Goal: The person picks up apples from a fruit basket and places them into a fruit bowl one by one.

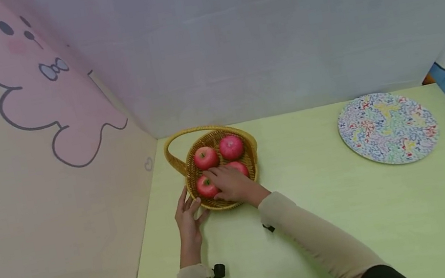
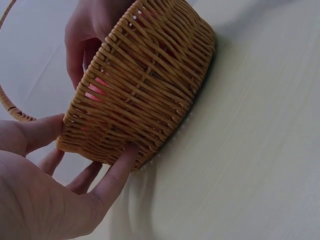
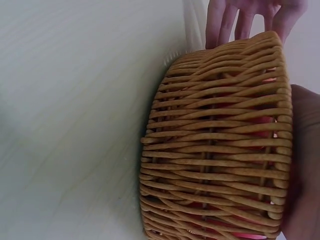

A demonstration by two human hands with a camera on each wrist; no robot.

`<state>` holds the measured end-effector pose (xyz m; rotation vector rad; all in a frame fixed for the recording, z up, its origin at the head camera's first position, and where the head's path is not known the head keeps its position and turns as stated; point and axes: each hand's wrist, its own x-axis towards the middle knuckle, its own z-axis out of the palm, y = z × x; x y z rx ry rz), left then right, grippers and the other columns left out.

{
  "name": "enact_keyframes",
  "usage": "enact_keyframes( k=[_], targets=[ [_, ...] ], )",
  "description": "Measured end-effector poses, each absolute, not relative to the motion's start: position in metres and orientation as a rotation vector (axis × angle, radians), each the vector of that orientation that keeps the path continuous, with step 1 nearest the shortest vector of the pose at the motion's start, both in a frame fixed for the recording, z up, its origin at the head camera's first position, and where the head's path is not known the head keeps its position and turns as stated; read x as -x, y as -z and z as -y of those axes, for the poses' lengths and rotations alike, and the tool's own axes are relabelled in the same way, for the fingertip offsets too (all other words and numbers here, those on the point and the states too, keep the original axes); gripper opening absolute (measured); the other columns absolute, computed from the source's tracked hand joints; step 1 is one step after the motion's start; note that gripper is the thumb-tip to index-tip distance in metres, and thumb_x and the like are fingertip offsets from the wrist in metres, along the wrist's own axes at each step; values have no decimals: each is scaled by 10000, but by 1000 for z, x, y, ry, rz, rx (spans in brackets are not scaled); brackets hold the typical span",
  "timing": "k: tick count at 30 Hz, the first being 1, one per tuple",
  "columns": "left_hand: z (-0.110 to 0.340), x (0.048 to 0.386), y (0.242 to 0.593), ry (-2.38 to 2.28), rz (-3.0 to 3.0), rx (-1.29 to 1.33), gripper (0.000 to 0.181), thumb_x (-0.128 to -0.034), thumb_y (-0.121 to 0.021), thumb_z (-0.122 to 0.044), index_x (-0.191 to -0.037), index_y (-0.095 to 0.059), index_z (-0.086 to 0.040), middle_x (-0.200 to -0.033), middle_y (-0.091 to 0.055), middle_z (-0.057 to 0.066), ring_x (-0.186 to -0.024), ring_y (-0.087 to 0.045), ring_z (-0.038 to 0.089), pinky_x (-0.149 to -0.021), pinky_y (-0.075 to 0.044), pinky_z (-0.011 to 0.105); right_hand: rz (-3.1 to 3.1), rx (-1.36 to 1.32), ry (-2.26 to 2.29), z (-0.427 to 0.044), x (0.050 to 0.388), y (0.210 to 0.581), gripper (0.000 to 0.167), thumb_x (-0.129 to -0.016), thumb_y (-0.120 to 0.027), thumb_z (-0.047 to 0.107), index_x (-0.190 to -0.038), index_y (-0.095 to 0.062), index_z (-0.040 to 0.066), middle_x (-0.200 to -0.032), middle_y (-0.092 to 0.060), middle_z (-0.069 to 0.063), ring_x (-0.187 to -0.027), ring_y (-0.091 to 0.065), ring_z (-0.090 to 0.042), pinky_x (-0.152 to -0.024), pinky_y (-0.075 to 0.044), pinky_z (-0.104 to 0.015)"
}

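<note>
A woven wicker basket with a tall looped handle stands at the back left of the table, holding several red apples. My left hand holds the basket's near left side, its thumb at the rim and its spread fingers around the outer wall, as the left wrist view shows. Inside the basket, my right hand grips the front left apple, fingers over its top and thumb on the near side. Another apple is partly covered by this hand. In the right wrist view the basket wall hides the fingertips.
A round plate with multicoloured speckles lies at the back right of the pale green table. Walls with cartoon drawings rise on the left and right, and a plain pale wall stands behind.
</note>
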<state>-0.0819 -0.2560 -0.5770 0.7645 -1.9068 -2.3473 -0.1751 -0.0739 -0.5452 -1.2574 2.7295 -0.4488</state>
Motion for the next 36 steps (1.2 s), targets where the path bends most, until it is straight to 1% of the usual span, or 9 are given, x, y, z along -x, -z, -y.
enact_keyframes(
  k=[6,14,23,28,32,36],
  targets=[
    [254,82,579,2337,1910,-776,631,-1030,-649,-117,-1585,-449,-338,-1588,-480,82,-1369,-566,298,-921,-616,432,-2729,1231,437,73,174,550,823,-951,-765,413,-1595,-377,77,-1565,-514,-98,-1433,-508,-298,-1215,-395,-484],
    [252,81,580,2332,1933,-762,626,-1034,-648,-131,-1587,-444,-345,-1595,-469,95,-1359,-563,279,-934,-609,433,-2726,1249,495,69,175,553,780,-952,-768,402,-1568,-415,79,-1527,-541,-93,-1424,-504,-289,-1238,-365,-471],
    [252,82,578,2337,1935,-744,625,-1039,-641,-137,-1586,-438,-363,-1594,-471,77,-1349,-579,263,-960,-597,443,-2779,1283,625,65,179,552,775,-909,-804,438,-1517,-463,98,-1443,-570,-89,-1302,-579,-281,-1162,-456,-437],
    [252,82,577,2341,1931,-736,624,-1039,-641,-139,-1587,-437,-359,-1585,-475,83,-1386,-556,305,-962,-596,439,-2747,1249,848,60,179,549,771,-900,-825,380,-1521,-460,104,-1462,-536,-99,-1255,-625,-276,-1096,-523,-434],
    [253,81,577,2338,1917,-735,623,-1039,-638,-133,-1587,-440,-354,-1584,-479,86,-1406,-546,333,-946,-602,428,-2701,1243,1000,57,177,546,754,-910,-821,342,-1526,-449,117,-1491,-482,-106,-1261,-630,-271,-1069,-547,-430],
    [253,80,578,2328,1919,-749,628,-1038,-638,-133,-1590,-435,-352,-1584,-481,88,-1390,-558,324,-929,-607,415,-2687,1238,1089,54,176,542,770,-915,-818,337,-1545,-432,118,-1511,-447,-112,-1286,-610,-264,-1065,-552,-419]
  ],
)
